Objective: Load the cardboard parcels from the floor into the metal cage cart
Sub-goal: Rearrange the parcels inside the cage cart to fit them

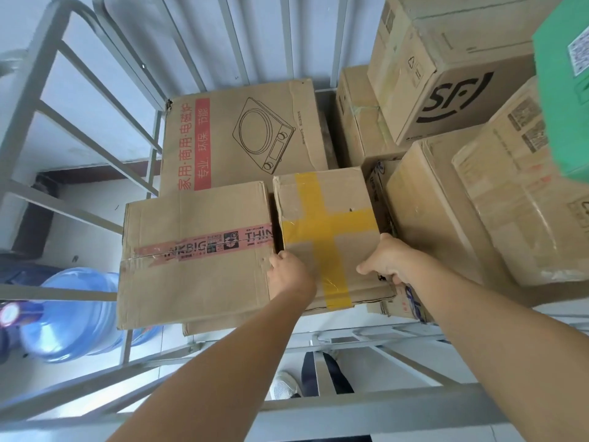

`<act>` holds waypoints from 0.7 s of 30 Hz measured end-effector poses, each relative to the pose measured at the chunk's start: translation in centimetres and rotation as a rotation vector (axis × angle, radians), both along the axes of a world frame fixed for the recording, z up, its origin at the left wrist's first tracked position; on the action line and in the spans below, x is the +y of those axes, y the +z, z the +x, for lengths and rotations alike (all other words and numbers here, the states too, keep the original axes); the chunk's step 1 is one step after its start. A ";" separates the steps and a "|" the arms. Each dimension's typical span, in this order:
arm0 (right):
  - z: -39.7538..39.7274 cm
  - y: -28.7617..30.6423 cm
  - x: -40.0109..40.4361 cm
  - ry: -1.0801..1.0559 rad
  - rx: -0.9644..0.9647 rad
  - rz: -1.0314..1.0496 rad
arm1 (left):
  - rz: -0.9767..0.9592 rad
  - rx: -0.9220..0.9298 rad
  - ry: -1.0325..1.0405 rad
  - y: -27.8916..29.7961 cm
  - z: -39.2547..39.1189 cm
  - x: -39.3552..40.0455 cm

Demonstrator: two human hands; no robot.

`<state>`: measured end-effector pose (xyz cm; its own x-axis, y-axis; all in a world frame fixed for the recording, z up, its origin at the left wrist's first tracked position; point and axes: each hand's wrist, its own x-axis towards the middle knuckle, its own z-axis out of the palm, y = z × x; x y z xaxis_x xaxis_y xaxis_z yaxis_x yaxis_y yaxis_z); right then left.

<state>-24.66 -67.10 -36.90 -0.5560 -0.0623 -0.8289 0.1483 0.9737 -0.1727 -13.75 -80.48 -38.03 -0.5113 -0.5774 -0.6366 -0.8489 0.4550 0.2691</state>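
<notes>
Gripping the yellow-taped parcel by its near side edges, the left hand and right hand curl their fingers round it inside the cage cart, between the red-taped box and a taller box. It overhangs flattened cardboard at the cart's near edge; let go there, it will likely tip out. Fingers risk pinching against neighbours.

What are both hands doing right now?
Left hand: grips the yellow-taped box at its left edge.
Right hand: grips the same box's right edge.
</notes>
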 end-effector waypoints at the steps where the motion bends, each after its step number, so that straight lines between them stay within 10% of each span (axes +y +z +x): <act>1: -0.3 -0.6 0.0 -0.010 -0.003 -0.004 | -0.003 -0.003 -0.006 -0.3 -0.1 0.0; 21: 2.1 -10.5 -5.3 -0.159 -0.110 -0.194 | -0.322 -0.080 -0.288 -4.4 2.8 -7.5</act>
<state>-22.57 -72.45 -47.43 -0.4788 -0.1449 -0.8659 0.3250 0.8869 -0.3282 -10.92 -87.97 -42.47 -0.6368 -0.5940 -0.4917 -0.6877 0.7259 0.0137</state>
